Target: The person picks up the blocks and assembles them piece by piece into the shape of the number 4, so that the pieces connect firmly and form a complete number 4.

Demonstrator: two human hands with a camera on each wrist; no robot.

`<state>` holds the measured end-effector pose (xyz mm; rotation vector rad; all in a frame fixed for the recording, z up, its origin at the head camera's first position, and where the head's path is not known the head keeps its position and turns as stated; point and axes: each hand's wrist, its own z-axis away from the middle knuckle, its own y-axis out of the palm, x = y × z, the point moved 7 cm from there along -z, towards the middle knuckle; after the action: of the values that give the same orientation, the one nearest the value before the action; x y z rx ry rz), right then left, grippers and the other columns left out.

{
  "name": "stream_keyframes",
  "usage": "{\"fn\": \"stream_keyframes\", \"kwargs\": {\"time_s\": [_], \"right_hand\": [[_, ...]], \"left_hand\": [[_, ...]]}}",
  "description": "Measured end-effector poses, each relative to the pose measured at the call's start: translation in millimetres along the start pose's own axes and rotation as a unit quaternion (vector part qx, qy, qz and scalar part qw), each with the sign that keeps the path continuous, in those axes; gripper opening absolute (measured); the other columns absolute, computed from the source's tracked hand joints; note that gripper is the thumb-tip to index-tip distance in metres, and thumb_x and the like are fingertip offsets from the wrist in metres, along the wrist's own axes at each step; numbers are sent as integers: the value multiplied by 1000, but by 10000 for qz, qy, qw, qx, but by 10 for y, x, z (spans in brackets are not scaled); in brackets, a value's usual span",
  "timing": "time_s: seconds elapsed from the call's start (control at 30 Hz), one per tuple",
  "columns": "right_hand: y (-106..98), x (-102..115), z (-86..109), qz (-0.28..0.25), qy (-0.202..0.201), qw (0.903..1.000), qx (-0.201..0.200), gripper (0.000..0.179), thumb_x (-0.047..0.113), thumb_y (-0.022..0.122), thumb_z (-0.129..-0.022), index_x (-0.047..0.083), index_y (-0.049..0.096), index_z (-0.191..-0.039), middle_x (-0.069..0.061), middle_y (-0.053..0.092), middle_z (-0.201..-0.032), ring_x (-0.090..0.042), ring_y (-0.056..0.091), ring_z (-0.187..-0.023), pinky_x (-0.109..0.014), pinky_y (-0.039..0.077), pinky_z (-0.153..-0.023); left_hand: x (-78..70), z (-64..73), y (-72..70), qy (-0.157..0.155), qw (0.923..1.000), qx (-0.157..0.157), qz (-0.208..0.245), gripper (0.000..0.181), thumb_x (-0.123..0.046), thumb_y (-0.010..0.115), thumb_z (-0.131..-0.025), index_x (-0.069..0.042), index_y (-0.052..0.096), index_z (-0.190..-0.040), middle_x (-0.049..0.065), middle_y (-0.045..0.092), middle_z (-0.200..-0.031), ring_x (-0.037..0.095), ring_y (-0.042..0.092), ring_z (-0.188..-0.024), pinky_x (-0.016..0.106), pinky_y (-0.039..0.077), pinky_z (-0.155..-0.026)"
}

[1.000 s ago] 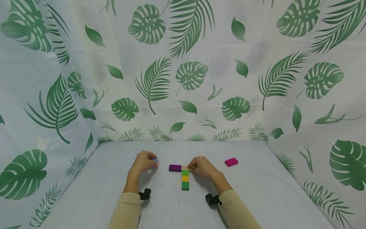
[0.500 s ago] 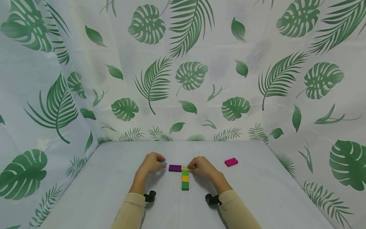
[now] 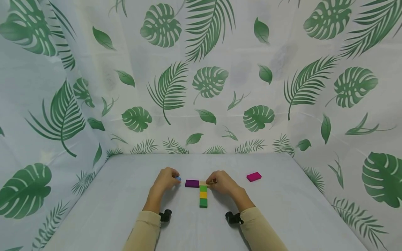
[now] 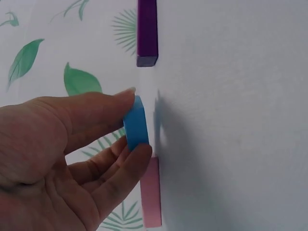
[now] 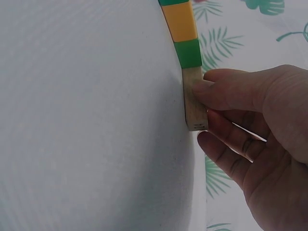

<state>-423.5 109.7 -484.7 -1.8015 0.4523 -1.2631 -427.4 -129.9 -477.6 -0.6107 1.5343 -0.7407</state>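
My left hand (image 3: 164, 179) pinches a small blue block (image 4: 136, 125) between thumb and fingers, a short way left of a purple block (image 3: 192, 183). In the left wrist view a pink block (image 4: 151, 195) lies on the table behind the fingers; the hand hides it from the head view. My right hand (image 3: 222, 183) pinches a bare wooden block (image 5: 194, 98), thumb on one face and fingers behind. This block meets the purple one end to end. A column of light green (image 3: 203, 188), yellow (image 3: 203, 195) and dark green blocks (image 3: 203, 203) runs from them toward me.
A magenta block (image 3: 254, 176) lies apart on the right of the white-covered table (image 3: 282, 209). Leaf-printed cloth (image 3: 213, 83) hangs behind the table and along both sides. Each wrist wears a small black camera (image 3: 233, 218).
My left hand has carried the blue block right, toward the purple block, then drawn back slightly left. The pink block has gone from the head view. My right hand stays on the wooden block.
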Motion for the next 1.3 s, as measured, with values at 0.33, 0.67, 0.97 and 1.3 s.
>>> {"fn": "stream_keyframes", "kwargs": {"time_s": [0.33,0.67,0.97,1.3], "right_hand": [[5,8,2,54,-30,10000,25,16,1,79,-88,8,82,-102,-1,77,-101,-16,65,-95,-43,57,-89],[1,6,3,-9,0,10000,31,16,2,79,-89,8,82,-103,-1,77,-102,-17,65,-96,-45,57,-91],[4,6,4,28,-53,10000,19,16,2,79,-89,7,82,-104,-2,77,-102,-18,65,-96,-45,57,-90],[12,-10,-4,66,-215,9997,-43,16,2,80,-88,7,82,-103,-3,77,-101,-17,67,-94,-43,58,-88]], "left_hand": [[-31,-11,59,-83,9963,-184,-835,31,-11,83,-87,0,76,-115,18,73,-122,37,67,-119,50,55,-100],[6,2,23,-188,9973,117,-698,38,-8,83,-85,1,73,-121,18,73,-123,34,67,-114,51,54,-101],[19,9,0,-189,9979,214,-587,35,-4,80,-88,3,73,-121,19,73,-121,32,69,-111,50,55,-99],[-40,-7,44,115,9986,-18,-523,27,-5,80,-88,2,77,-114,15,76,-110,25,68,-97,47,57,-93]]}}
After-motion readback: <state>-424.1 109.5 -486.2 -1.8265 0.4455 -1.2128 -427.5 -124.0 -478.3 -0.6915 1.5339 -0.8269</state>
